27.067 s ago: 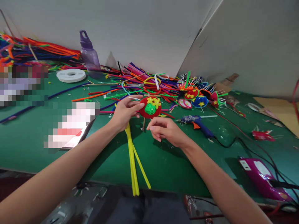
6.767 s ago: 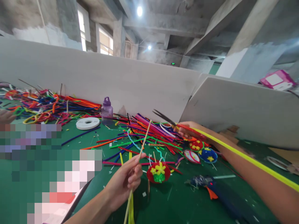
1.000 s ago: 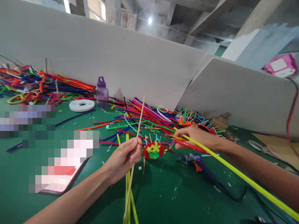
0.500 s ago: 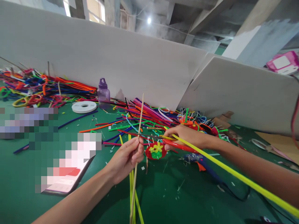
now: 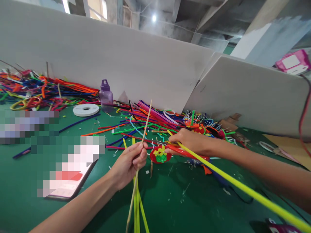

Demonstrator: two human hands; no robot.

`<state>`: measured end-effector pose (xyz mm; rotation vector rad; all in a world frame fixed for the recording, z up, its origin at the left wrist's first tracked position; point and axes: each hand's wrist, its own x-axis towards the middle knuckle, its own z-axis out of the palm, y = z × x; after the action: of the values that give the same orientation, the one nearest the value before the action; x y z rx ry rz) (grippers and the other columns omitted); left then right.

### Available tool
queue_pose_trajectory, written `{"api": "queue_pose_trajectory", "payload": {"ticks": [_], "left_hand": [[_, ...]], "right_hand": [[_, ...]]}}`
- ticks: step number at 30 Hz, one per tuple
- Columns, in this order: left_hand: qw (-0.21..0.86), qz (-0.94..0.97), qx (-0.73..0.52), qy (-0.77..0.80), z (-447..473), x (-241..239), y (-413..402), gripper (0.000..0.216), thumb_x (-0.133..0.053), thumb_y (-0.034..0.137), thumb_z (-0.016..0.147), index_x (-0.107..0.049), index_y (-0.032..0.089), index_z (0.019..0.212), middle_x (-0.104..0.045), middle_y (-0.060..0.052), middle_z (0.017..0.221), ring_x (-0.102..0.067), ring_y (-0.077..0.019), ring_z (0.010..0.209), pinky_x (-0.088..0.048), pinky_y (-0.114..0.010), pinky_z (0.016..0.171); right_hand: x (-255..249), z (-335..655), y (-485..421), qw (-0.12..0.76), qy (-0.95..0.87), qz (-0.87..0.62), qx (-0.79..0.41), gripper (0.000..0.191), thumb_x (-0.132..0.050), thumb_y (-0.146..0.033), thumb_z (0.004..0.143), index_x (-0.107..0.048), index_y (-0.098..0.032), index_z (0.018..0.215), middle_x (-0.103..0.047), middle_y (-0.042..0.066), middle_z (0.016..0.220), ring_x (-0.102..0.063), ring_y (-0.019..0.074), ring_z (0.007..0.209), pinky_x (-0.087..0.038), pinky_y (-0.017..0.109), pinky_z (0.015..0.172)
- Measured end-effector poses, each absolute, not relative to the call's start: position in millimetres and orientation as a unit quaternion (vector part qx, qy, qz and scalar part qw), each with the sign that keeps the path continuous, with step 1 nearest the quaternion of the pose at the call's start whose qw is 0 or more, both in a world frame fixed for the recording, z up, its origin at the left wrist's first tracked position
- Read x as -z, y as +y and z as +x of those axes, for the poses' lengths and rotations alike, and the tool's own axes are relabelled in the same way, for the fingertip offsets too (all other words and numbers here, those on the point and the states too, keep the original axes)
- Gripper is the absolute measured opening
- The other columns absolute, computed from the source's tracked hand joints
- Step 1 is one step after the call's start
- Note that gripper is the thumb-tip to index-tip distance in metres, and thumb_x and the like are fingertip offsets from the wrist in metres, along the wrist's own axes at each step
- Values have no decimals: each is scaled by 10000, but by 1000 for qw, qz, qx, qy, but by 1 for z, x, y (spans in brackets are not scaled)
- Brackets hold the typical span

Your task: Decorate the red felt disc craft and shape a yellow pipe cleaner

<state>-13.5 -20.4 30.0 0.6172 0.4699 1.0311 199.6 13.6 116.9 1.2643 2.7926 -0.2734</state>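
Observation:
My left hand point(image 5: 130, 163) is closed in a pinch on a thin wooden stick point(image 5: 146, 121) that rises tilted to the right. My right hand point(image 5: 188, 141) grips red-handled scissors point(image 5: 181, 150) together with a long yellow pipe cleaner point(image 5: 243, 191) that runs back along my forearm. The dark scissor blades point(image 5: 143, 139) reach left to the stick, just above my left fingers. A red round ornament with yellow flowers and a green centre point(image 5: 159, 154) lies on the green table point(image 5: 29, 200) between the hands. Several yellow pipe cleaners point(image 5: 137, 207) lie under my left hand.
A heap of coloured pipe cleaners point(image 5: 145, 121) spreads along the white partition point(image 5: 121, 64). A purple bottle point(image 5: 106, 95) and a white tape roll point(image 5: 86, 110) stand at the back. Finished ornaments point(image 5: 201, 129) and a blue glue gun point(image 5: 209, 170) lie to the right.
My right hand has moved left with the scissors, bringing the blades up to the stick in my left hand. The stick has stayed nearly in place.

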Motion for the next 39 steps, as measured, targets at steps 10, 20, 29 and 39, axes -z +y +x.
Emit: {"api": "queue_pose_trajectory", "payload": {"ticks": [10,20,29,39], "left_hand": [[836,237,-457,192,-8,-23,-21,79,-561,139,852,-600,74,830,-405,47,577,-220,5,413,-199,-100,369],[838,266,-435,193,-6,-25,-26,80,-563,133,845,-593,71,804,-415,43,585,-232,4,413,-206,-94,360],[869,250,-408,128,-15,-34,-26,79,-582,123,831,-628,59,838,-391,54,576,-200,18,382,-208,-84,337],[867,293,-375,145,-16,-35,-26,151,-632,163,806,-671,67,916,-456,36,563,-247,20,366,-192,-82,324]], "right_hand": [[-103,202,-3,36,877,463,119,415,-497,-448,848,-544,-156,557,-418,-23,469,-287,73,457,-230,254,482],[-97,201,-25,16,847,520,115,426,-517,-458,808,-505,-166,498,-380,-30,438,-275,78,447,-194,269,487],[-116,203,-39,-20,827,543,144,383,-562,-561,762,-489,-197,664,-417,-39,525,-342,100,493,-238,249,492],[-112,209,-43,-44,835,532,132,483,-543,-632,761,-446,-189,592,-379,-46,521,-312,98,521,-221,250,508]]}}
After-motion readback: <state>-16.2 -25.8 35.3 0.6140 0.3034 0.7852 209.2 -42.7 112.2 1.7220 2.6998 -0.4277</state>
